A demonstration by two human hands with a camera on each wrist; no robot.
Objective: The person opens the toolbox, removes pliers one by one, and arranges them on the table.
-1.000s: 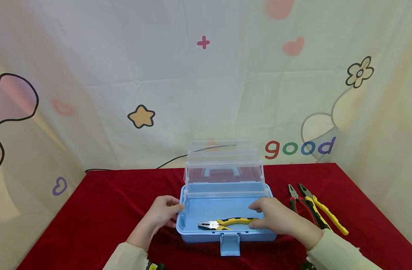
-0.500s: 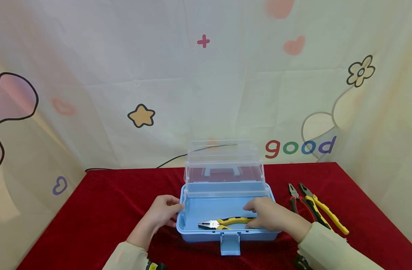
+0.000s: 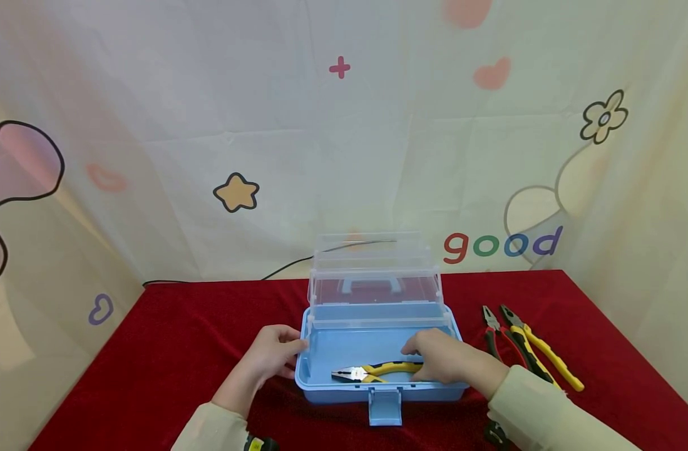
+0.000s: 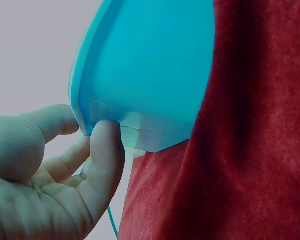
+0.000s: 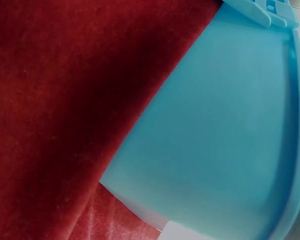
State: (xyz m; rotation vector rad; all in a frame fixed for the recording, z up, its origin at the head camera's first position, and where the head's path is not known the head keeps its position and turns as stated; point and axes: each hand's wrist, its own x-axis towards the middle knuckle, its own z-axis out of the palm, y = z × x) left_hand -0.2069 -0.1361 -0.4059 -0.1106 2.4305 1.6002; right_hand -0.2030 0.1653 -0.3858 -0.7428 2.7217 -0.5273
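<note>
A light blue toolbox (image 3: pixel 377 396) stands on the table with its clear lid (image 3: pixel 375 257) raised. My left hand (image 3: pixel 267 354) pinches the box's left end at the rim; the left wrist view shows the fingers (image 4: pixel 106 145) against the blue wall (image 4: pixel 155 60). Inside the box, near the front, lie pliers with yellow and black handles (image 3: pixel 394 367), jaws to the left. My right hand (image 3: pixel 447 357) reaches over the right rim, thumb and index finger to either side of the handle ends, which it hides. I cannot tell whether it grips them.
Right of the box lie red-and-black-handled pliers (image 3: pixel 513 344) and yellow-and-black-handled pliers (image 3: pixel 538 351) on the red cloth (image 3: pixel 208 338). The front latch (image 3: pixel 385 407) hangs down. A patterned curtain (image 3: pixel 344 144) rises behind the table, a thin cable in front of it.
My right hand has slid a little left over the handles of the pliers in the box. Those pliers have kept their place, and my left hand has stayed at the rim.
</note>
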